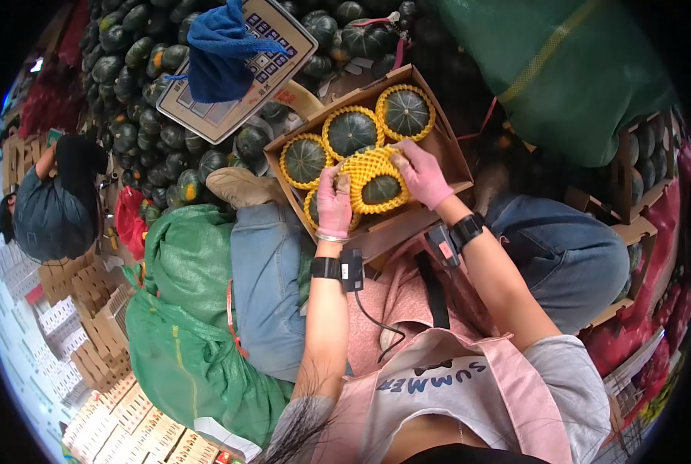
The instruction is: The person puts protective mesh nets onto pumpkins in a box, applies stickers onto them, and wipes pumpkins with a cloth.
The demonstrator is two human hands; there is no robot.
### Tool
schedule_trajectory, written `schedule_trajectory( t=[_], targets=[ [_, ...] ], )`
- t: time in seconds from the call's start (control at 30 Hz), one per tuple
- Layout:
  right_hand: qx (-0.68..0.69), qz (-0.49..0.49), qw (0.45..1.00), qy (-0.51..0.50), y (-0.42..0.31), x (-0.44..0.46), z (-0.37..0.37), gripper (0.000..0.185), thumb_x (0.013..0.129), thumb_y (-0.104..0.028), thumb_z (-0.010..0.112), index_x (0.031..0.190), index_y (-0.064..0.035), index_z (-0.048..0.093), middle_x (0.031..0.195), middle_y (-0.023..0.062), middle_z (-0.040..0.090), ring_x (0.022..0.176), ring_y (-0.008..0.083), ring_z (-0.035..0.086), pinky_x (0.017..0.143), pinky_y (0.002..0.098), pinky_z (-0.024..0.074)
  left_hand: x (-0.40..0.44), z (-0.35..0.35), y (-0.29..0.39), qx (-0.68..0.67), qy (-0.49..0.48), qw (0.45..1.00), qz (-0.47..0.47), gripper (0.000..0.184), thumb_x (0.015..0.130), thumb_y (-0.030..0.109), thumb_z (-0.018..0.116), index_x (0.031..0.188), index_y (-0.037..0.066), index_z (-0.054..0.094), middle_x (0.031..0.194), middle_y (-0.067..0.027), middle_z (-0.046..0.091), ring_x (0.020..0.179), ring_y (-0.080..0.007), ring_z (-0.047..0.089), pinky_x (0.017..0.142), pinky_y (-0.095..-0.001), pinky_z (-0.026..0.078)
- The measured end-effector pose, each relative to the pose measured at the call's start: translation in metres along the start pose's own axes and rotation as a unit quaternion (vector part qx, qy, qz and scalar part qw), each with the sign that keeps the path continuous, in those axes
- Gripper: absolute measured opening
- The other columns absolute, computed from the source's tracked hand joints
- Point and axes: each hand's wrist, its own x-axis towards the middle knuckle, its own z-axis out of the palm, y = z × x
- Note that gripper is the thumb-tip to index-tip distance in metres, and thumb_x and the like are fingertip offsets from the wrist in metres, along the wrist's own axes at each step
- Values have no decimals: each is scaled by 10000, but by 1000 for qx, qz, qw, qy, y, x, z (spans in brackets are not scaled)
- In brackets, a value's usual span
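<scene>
Both hands wear pink gloves and hold one dark green pumpkin (382,189) wrapped in a yellow foam net (366,164). My left hand (333,203) grips its left side, and my right hand (423,174) is closed on the net at its upper right. The pumpkin is above an open cardboard box (455,155). Inside the box, several other netted pumpkins sit, among them one at the top right (406,113) and one in the middle (351,133). Another at the lower left is partly hidden behind my left hand.
A scale panel (215,116) with a blue cloth (220,66) stands beyond the box, before a heap of loose pumpkins (125,66). Green sacks (187,247) lie left, and a large green sack (562,77) stands upper right. A person (55,205) is at far left near stacked cartons (102,309).
</scene>
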Motion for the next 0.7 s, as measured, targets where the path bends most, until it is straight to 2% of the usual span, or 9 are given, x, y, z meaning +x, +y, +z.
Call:
schedule_trajectory(
  t=[0.17,0.23,0.33,0.37,0.47,0.5,0.53,0.57,0.7],
  targets=[
    [-14,71,997,36,2,10,-7,164,860,-193,620,953,-62,591,853,210,607,818,400,585,683,378,482,5,12,-14,-17,76,997,-26,123,921,115,584,929,4,530,854,3,539,799,-88,480,753,-231,419],
    [-17,88,995,33,10,10,-6,184,850,-206,639,927,-42,604,830,181,622,763,338,598,685,343,475,5,16,-15,-8,100,995,-21,108,912,92,593,891,3,535,792,16,534,740,-80,477,706,-221,420],
    [115,214,970,10,23,16,-3,241,850,-222,652,937,-2,602,790,113,604,720,173,519,711,289,446,8,11,-17,-27,82,981,-172,88,927,81,547,937,8,595,849,-13,605,755,-86,526,717,-227,447],
    [121,206,971,6,22,22,-1,241,850,-222,652,937,-2,602,790,113,604,720,173,519,711,289,446,7,9,-12,-35,57,979,-192,93,926,77,553,884,-2,580,748,5,555,686,-75,479,634,-229,426],
    [-35,189,977,-93,31,25,-7,299,895,-304,570,938,-8,572,911,192,637,838,347,613,762,389,474,12,6,-20,-34,50,977,-202,96,914,22,512,869,-11,590,759,-14,582,691,-72,482,635,-238,430],
    [-36,188,977,-92,18,21,-9,299,895,-304,570,938,-8,572,911,192,637,838,347,613,762,389,474,9,7,-25,-33,45,976,-209,102,907,1,499,864,-17,590,753,-19,584,690,-71,482,636,-239,428],
    [-153,205,962,-94,-7,20,-14,321,906,-336,536,977,-22,545,933,212,631,872,385,602,773,423,474,6,4,-26,81,28,978,-192,138,916,14,473,914,-24,605,832,-32,613,755,-85,530,701,-227,443],
    [-274,221,932,-88,-24,19,-24,345,918,-368,501,1016,-37,518,955,233,626,905,423,592,783,457,474,-5,17,-16,63,100,980,-161,170,948,106,516,883,-29,598,789,-16,592,736,-79,505,681,-231,431],
    [-220,203,953,-42,-35,-15,-19,383,928,-413,457,1089,-66,459,978,235,622,888,442,594,782,494,471,-17,28,-15,42,139,982,-122,257,950,226,558,848,-7,589,750,3,553,718,-76,464,675,-233,417]
  ],
)
